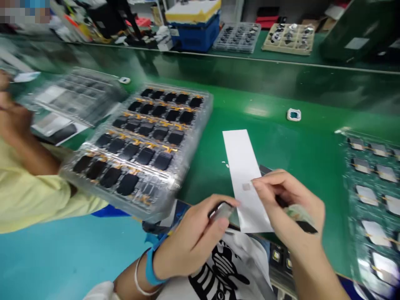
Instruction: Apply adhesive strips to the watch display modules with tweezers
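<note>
My left hand (195, 235) is closed around a small rounded screen module (221, 211) with a dark edge and a silvery face. Its index fingertip meets the left edge of a white paper strip (242, 156) lying on the green mat. A small grey square (246, 186) sits on that strip. Right beside the square, thumb and index finger of my right hand (289, 204) are pinched together; what lies between the tips is too small to make out. A dark piece (306, 227) sticks out behind that palm, its kind unclear.
Left of the strip stands a clear tray (190, 166) of black screen modules; another tray (353, 208) with silvery ones is at right. A white-framed part (293, 114) lies on the mat (275, 137). A co-worker's sleeve (40, 191) reaches in at left. Trays line the back shelf (200, 62).
</note>
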Motion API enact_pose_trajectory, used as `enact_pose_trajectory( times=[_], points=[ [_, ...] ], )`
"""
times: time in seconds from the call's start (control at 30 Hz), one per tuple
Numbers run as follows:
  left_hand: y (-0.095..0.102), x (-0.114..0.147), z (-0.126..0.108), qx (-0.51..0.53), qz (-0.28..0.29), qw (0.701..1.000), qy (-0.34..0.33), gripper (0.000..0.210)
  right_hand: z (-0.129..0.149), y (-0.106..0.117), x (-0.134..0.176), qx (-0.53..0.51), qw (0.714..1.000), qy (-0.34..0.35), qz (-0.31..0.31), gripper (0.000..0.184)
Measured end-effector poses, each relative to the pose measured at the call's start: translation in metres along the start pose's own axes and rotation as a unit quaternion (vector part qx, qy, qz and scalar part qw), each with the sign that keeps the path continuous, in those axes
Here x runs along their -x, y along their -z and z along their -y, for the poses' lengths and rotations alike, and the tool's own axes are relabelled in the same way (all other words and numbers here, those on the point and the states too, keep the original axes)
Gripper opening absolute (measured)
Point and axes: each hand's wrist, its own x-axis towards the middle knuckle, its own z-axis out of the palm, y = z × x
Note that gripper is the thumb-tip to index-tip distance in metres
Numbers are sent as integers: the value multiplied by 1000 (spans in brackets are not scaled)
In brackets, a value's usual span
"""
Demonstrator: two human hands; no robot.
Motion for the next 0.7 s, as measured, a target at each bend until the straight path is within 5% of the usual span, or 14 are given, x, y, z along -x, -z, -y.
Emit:
enact_pose_trajectory(
  times=[0.1,0.27,0.37,0.57,0.7],
  points=[
    [32,37,-11,-49,-29,998,-3,30,1,-3,-18,60,995,65,40,13],
    [99,64,-5,-159,-243,957,24,10,-7,-21,-39,103,977,146,119,22],
    [130,54,-1,-201,-205,957,49,10,-17,-31,-40,89,972,152,156,20],
    [159,24,-19,-282,17,954,101,18,-25,-35,-34,23,973,102,206,14],
    [134,22,-33,-377,-112,919,10,41,-16,-33,-31,-126,973,-1,195,14]
  ],
)
